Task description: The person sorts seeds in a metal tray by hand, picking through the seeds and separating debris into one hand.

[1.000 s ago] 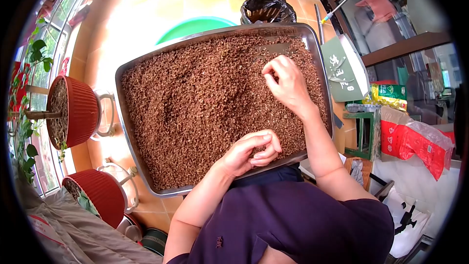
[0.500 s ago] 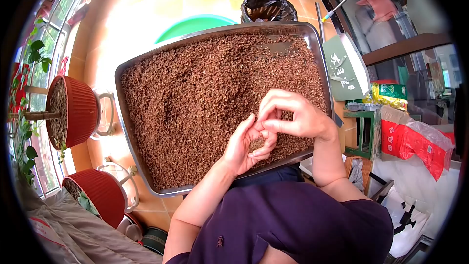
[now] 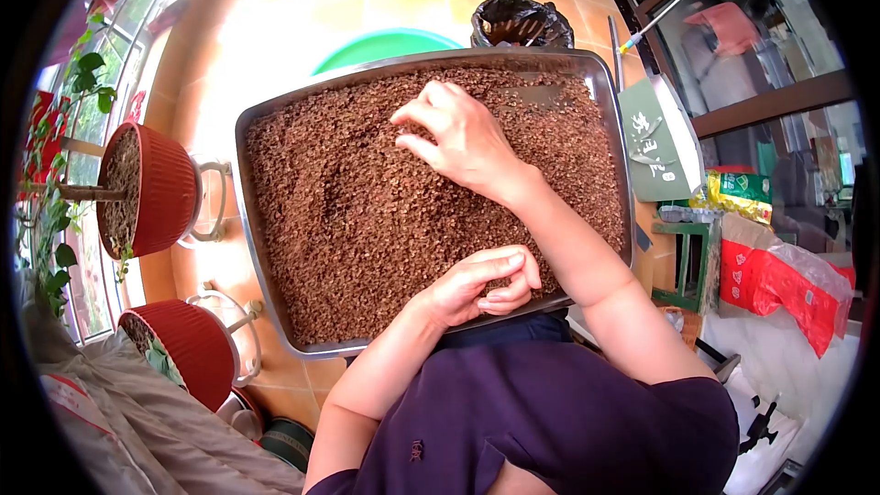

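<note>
A large metal tray (image 3: 246, 211) is filled with small reddish-brown dried flakes or husks (image 3: 348, 220). Over the tray's far middle, my right hand (image 3: 463, 142) hovers at or just above the flakes, palm down, thumb and fingers bent but apart. Nothing shows between its fingers. Near the front rim, my left hand (image 3: 486, 286) is cupped with the fingers curled inward and the thumb laid across. Whatever lies inside that palm is hidden from view.
Behind the tray stand a green basin (image 3: 385, 44) and a black-lined bin (image 3: 522, 23). Two red flowerpots (image 3: 160, 188) are at the left by the window. A green printed board (image 3: 653, 142), a green stool (image 3: 686, 266) and a red bag (image 3: 779, 284) are on the right.
My right hand has left my left hand and moved forward and left over the flakes. My left hand has stayed near the front rim, its fingers curled further in. The view has shifted slightly.
</note>
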